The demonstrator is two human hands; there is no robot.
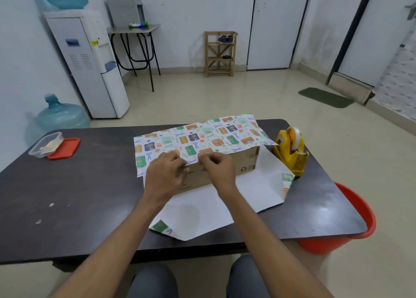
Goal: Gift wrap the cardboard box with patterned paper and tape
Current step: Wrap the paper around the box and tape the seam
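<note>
pinches the patterned paper [202, 138] at the near top edge of the box [244, 165] with left hand [166, 176] and right hand [219, 170], fingertips closed on it — box mid-tabletop, long axis left-right; tape dispenser [290, 156] nearer the right hand, by the right edge.

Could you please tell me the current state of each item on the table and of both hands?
cardboard box: top covered by paper, near side and right end bare.
patterned paper: one flap folded over the box, the rest flat, white side up.
tape dispenser: upright, roll loaded.
plastic container: open, lid off.
red lid: lying beside the container.
left hand: pinches the paper's edge.
right hand: pinches the paper's edge.
</note>
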